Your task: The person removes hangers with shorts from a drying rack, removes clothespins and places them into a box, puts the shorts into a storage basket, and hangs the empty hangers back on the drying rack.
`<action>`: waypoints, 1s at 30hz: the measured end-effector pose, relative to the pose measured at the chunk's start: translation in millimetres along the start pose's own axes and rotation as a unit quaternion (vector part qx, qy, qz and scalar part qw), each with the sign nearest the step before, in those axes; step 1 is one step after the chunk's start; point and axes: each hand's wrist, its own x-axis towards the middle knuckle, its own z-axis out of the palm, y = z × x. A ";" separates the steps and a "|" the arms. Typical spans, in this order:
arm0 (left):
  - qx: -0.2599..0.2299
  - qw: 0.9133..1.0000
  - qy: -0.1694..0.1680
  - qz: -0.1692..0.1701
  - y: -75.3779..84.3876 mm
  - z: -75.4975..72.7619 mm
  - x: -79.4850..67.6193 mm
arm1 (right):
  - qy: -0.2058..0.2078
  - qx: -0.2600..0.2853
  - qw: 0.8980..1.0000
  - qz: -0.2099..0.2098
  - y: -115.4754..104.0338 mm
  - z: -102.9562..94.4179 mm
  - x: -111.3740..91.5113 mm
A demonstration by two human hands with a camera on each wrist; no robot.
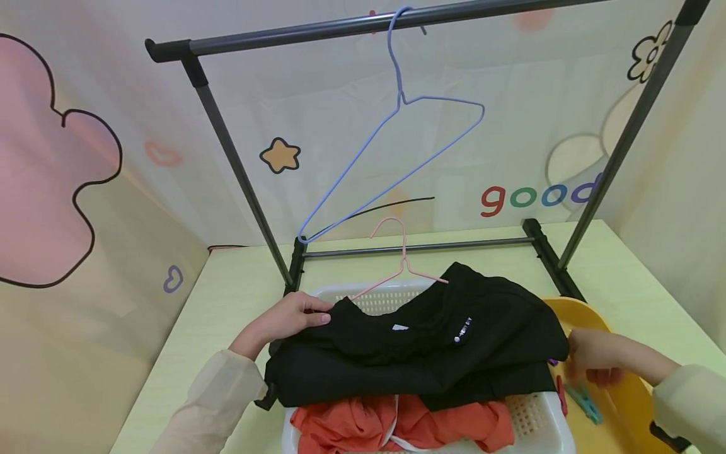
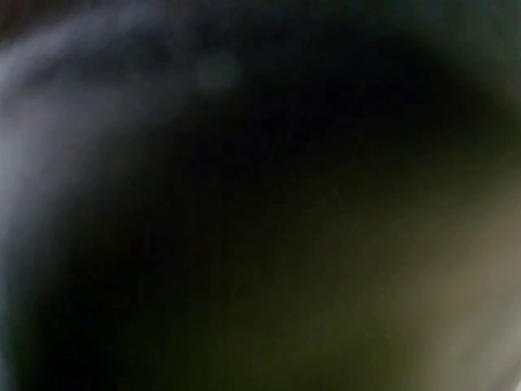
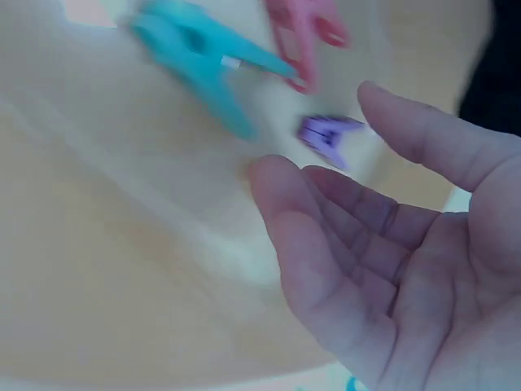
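Note:
A black shirt (image 1: pixel 420 359) lies over a white basket (image 1: pixel 544 422), with the hook end of a pink hanger (image 1: pixel 404 252) sticking out of its neckline. My left hand (image 1: pixel 289 321) pinches the shirt near one side of the neck; the left wrist view is dark and blurred. Inside a yellow basin (image 1: pixel 624 416), my right hand (image 1: pixel 601 356) reaches down with relaxed fingers and holds nothing. Close to its fingertips in the right wrist view are a teal clothespin (image 3: pixel 195 53), a pink-red clothespin (image 3: pixel 301 37) and a smaller purple clothespin (image 3: pixel 326 134).
An orange-red garment (image 1: pixel 351 422) with white cord sits in the basket beneath the shirt. Behind stands a dark clothes rack (image 1: pixel 317 28), a blue hanger (image 1: pixel 363 148) hooked on its bar. The pale table (image 1: pixel 227 284) meets a printed wall backdrop.

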 end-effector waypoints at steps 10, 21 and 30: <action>-0.001 1.000 0.000 0.003 -0.9 -0.2 0.2 | 0.022 -0.005 0.999 -0.043 -10.7 -30.7 -10.9; -0.002 1.000 0.003 0.004 -3.3 0.7 -0.6 | 0.055 -0.026 0.995 -0.077 -31.1 -59.5 -19.7; -0.005 1.000 0.004 -0.001 -2.3 0.7 -1.2 | 0.089 -0.028 0.988 -0.127 -47.7 -69.1 -20.7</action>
